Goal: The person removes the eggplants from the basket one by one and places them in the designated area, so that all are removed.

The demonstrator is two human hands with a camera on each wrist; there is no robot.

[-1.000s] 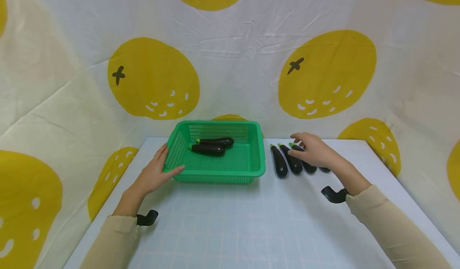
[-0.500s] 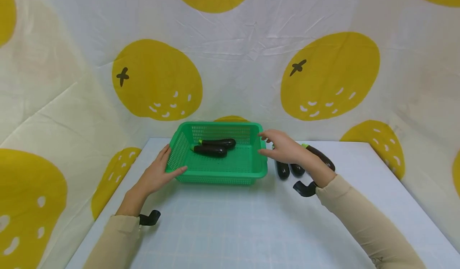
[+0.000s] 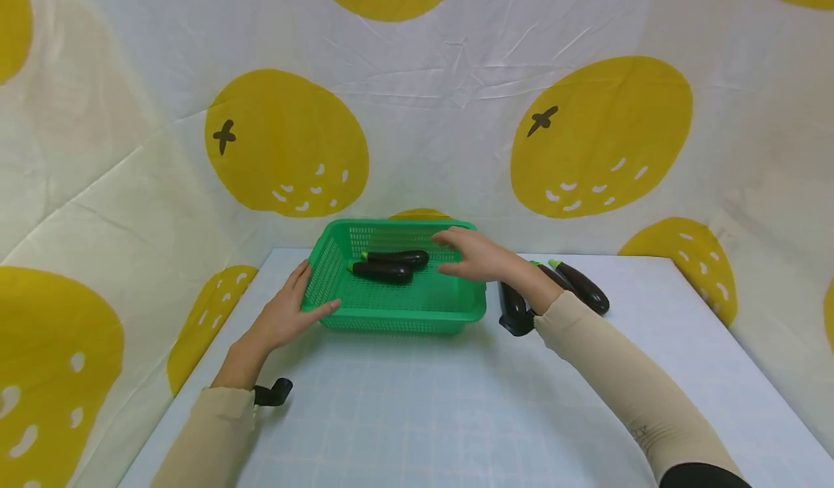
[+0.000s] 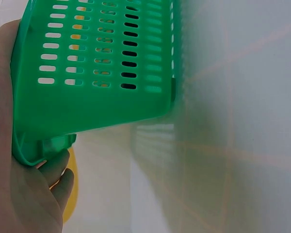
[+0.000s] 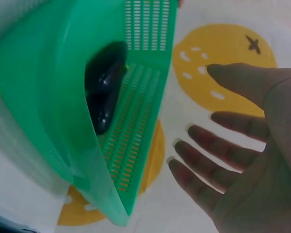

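Note:
A green plastic basket (image 3: 400,324) with slotted walls stands on the table. Inside it lie two dark eggplants, a rear eggplant (image 3: 407,258) and a front eggplant (image 3: 384,273). My left hand (image 3: 283,314) grips the basket's near left corner, thumb along the front rim and fingers at the left side; the left wrist view shows fingers bent about the rim. Over the basket's right part hovers my right hand (image 3: 478,255), holding nothing, its fingers apart in the right wrist view. Several more eggplants (image 3: 589,291) lie right of the basket, partly hidden by my right arm.
The table (image 3: 404,415) has a pale checked cover. Close behind the basket hangs a white cloth (image 3: 443,140) printed with large yellow fruit. Similar cloth encloses the left and right sides.
My right hand has moved left, from above the eggplants on the table to over the basket. The left hand stays on the basket, and the two eggplants inside lie as before.

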